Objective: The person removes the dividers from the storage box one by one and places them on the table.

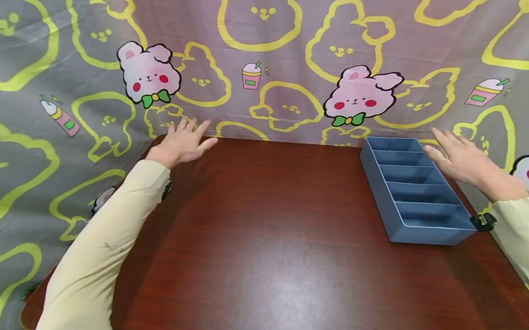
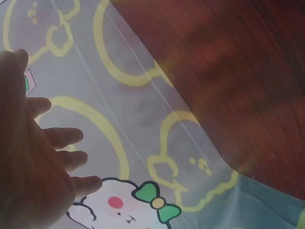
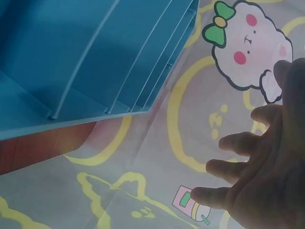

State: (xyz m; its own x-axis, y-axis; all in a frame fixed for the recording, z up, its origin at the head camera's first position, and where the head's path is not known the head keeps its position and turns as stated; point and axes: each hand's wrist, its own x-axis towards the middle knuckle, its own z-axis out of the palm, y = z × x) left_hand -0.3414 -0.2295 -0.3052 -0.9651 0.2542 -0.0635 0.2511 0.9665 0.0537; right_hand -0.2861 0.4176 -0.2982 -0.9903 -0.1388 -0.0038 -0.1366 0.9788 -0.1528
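Note:
My left hand [image 1: 183, 144] hovers over the far left corner of the table, fingers straight and spread, holding nothing. In the left wrist view its fingers [image 2: 66, 138] stretch out in front of the patterned cloth. My right hand [image 1: 463, 158] is held out at the far right, beside and above a blue-grey divided box [image 1: 381, 203], also with straight fingers and nothing in them. Several thin dividers split the box into a row of compartments. The right wrist view shows the box [image 3: 62, 124] at upper left, apart from the right hand [image 3: 267, 162].
The dark red-brown wooden table [image 1: 261, 224] has a bright glare spot near its front. A grey cloth [image 1: 292, 62] printed with yellow outlines and white rabbit faces hangs behind it and at both sides. Dark wrist straps [image 1: 483, 222] sit at the pale yellow sleeves [image 1: 103, 241].

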